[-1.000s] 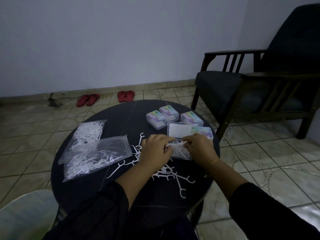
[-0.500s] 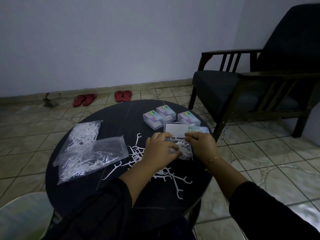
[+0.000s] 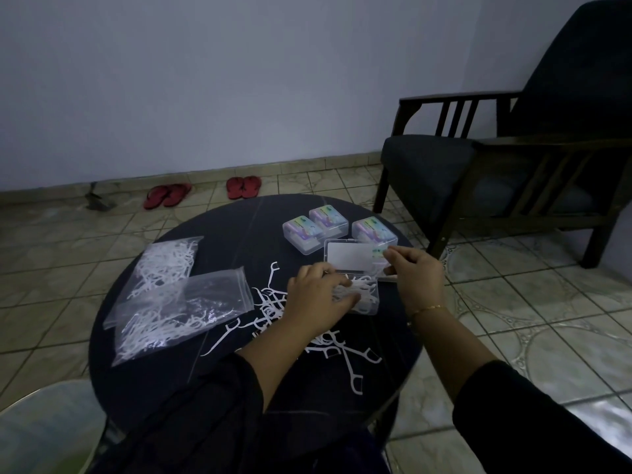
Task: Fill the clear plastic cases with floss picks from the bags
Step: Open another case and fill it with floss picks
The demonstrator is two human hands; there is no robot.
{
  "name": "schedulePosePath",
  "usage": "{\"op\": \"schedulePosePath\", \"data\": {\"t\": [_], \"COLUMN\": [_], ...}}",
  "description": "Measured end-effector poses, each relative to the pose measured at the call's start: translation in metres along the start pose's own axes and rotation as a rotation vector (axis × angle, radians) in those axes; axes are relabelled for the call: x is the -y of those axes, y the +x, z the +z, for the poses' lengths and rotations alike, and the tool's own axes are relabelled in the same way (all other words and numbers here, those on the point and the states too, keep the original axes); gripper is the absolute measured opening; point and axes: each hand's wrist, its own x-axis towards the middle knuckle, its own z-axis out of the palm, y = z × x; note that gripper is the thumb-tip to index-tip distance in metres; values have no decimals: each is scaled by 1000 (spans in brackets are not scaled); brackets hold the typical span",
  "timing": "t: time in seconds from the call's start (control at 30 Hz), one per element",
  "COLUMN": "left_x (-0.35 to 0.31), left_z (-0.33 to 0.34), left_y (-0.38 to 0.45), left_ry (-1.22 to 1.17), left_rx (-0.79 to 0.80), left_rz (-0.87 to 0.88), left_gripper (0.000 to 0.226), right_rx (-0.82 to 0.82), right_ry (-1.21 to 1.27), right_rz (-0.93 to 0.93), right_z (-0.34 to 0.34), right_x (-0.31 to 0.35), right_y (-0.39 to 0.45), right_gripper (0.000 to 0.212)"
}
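Note:
On the round dark table [image 3: 236, 230] an open clear case [image 3: 370, 301] lies with its lid [image 3: 347, 256] tipped back. White floss picks fill its base. My left hand [image 3: 316, 301] reaches in from the left, fingers curled over a bunch of picks in the case. My right hand [image 3: 415, 275] pinches the lid's right edge between thumb and fingers. More loose floss picks [image 3: 342, 350] lie scattered in front of the case. Two clear zip bags of picks, a far bag [image 3: 167, 261] and a near bag [image 3: 178, 316], lie at the left.
Three shut cases with coloured labels [image 3: 302, 232] [image 3: 327, 217] [image 3: 373, 229] stand behind the open one. A dark armchair [image 3: 478, 159] is close on the right. Two pairs of red slippers [image 3: 167, 195] [image 3: 243, 187] lie on the tiled floor by the wall.
My right hand has lifted from the case's base to the lid's right edge. My left hand stays on the picks in the case.

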Motion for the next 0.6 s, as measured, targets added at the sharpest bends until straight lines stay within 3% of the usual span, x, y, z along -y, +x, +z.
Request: {"op": "schedulePosePath", "data": {"t": [0.17, 0.3, 0.4, 0.5, 0.6], "left_x": [-3, 0, 4, 5, 4], "left_z": [3, 5, 7, 7, -2], "left_y": [0, -5, -16, -23, -22], "left_ry": [28, 18, 68, 104, 102], "left_rx": [-51, -70, 27, 123, 85], "left_rz": [-22, -26, 8, 28, 31], "left_gripper": [36, 42, 56, 55, 53], "right_rx": [90, 173, 219, 322, 283], "right_ry": [-75, -499, -736, -725, -740], "right_rz": [13, -205, -352, -326, -364], "right_z": [8, 8, 5, 3, -1], "right_x": [-8, -22, -29, -26, -21], "right_y": [-8, -11, -10, -15, -22], "right_gripper": [17, 18, 19, 22, 26]}}
